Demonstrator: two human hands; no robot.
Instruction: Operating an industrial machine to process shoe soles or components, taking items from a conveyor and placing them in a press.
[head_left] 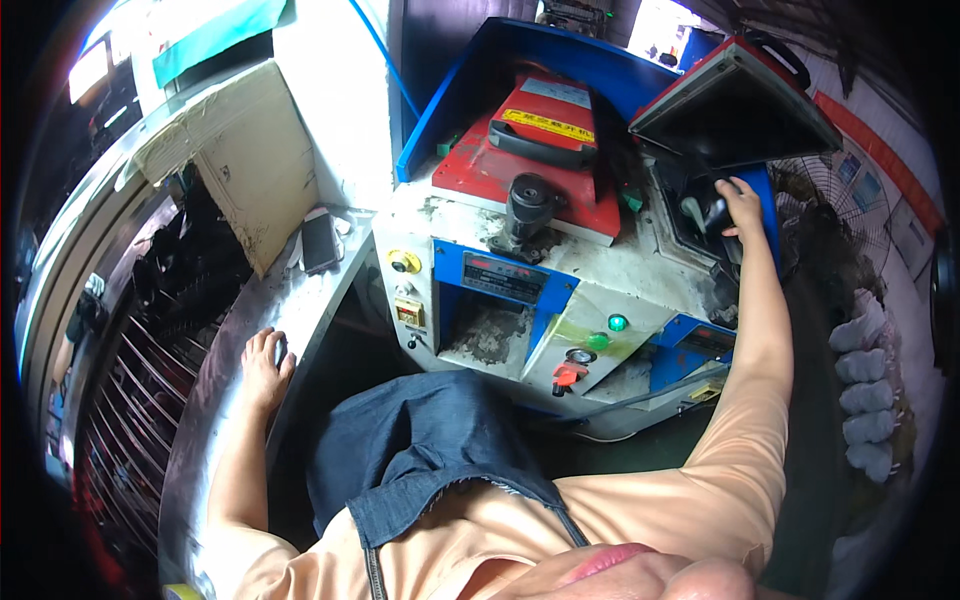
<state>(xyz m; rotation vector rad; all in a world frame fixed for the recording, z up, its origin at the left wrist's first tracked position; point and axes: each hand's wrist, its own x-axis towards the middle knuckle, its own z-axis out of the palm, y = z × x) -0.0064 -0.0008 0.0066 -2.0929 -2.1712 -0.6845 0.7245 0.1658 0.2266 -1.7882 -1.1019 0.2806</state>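
Note:
My right hand (740, 208) reaches into the right-hand bay of a press machine, its fingers closed round a dark, glossy, rounded piece (716, 216). A greyish part shows just left of that piece; its kind is hard to make out. Over the bay, a red-edged lid (735, 110) is tilted up, its dark underside showing. My left hand (264, 368) rests on a curved metal ledge (225, 390), fingers curled by a small dark thing that I cannot make out. Left of the open bay, a red lid (530, 150) with a black handle is down.
A black knob (529, 205) stands at the machine's front. Below are control panels (503, 275), green buttons (617, 323) and a red switch (570, 374). A phone-like dark slab (320, 242) lies on the ledge. A wire fan guard (825, 195) and pale bundles (865, 395) are at right.

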